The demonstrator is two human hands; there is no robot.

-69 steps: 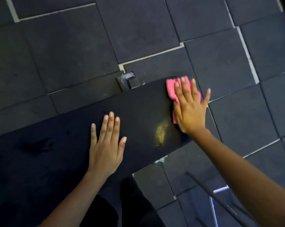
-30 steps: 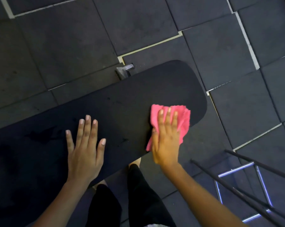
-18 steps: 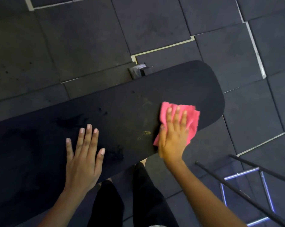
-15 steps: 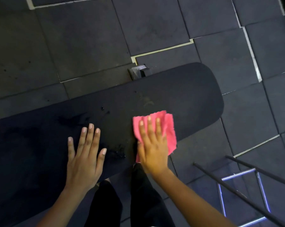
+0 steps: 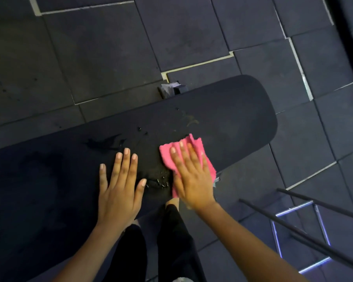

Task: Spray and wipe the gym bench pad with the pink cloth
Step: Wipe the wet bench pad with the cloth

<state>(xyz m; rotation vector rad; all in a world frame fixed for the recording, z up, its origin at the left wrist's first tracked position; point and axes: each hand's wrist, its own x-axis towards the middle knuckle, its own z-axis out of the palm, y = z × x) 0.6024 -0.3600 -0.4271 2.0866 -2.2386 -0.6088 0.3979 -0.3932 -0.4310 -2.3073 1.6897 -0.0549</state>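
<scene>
The black gym bench pad runs from the lower left to its rounded end at the right. My right hand lies flat on the pink cloth, pressing it onto the pad near the front edge. My left hand rests flat on the pad just left of it, fingers spread, holding nothing. Wet droplets glisten between the two hands, and darker wet patches show further left. No spray bottle is in view.
Dark rubber floor tiles with pale seams surround the bench. A metal bench bracket pokes out behind the pad. Thin black and chrome bars of a metal rack stand at the lower right. My legs in black trousers are below the pad.
My right hand has slid the pink cloth from the pad's far right end back toward the front edge and leftward, close to my left hand. The left hand stayed planted on the pad.
</scene>
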